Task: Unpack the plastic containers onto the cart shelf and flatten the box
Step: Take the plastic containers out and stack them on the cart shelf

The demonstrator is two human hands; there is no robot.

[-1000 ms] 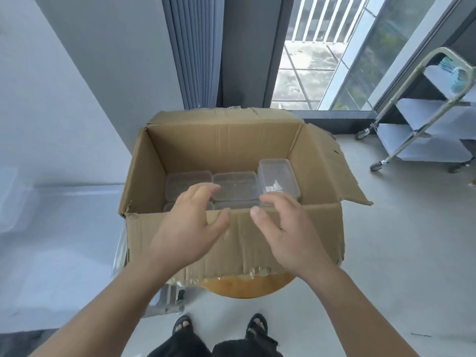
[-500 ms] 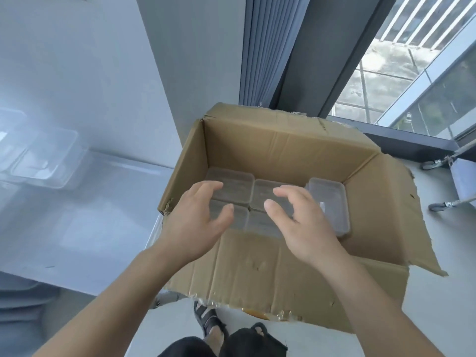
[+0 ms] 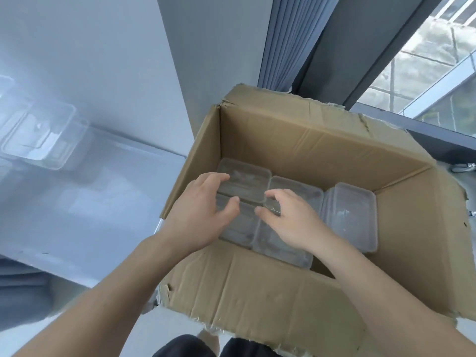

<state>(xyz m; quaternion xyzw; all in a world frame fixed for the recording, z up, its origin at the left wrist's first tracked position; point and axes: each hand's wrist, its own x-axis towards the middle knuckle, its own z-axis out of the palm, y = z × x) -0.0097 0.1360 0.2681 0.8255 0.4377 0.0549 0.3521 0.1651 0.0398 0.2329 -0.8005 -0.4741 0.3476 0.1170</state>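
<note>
An open brown cardboard box (image 3: 322, 150) stands in front of me with its flaps folded out. Inside lie several clear plastic containers: one at the back left (image 3: 247, 180), one at the back middle (image 3: 302, 193), a higher stack on the right (image 3: 353, 217) and two at the front (image 3: 277, 253). My left hand (image 3: 201, 215) is inside the box over the left containers, with its fingers spread and loosely bent. My right hand (image 3: 293, 222) is beside it over the middle containers, posed the same way. Neither hand grips anything.
A pale grey shelf surface (image 3: 85, 207) runs along the left of the box. Clear plastic containers (image 3: 38, 135) stand at its far left. Behind the box are a grey wall, a pleated curtain (image 3: 288, 42) and a window at the right.
Both hands have moved forward over the near wall and down into the box, above the containers. The view has swung left and down, and the metal cart has left the frame.
</note>
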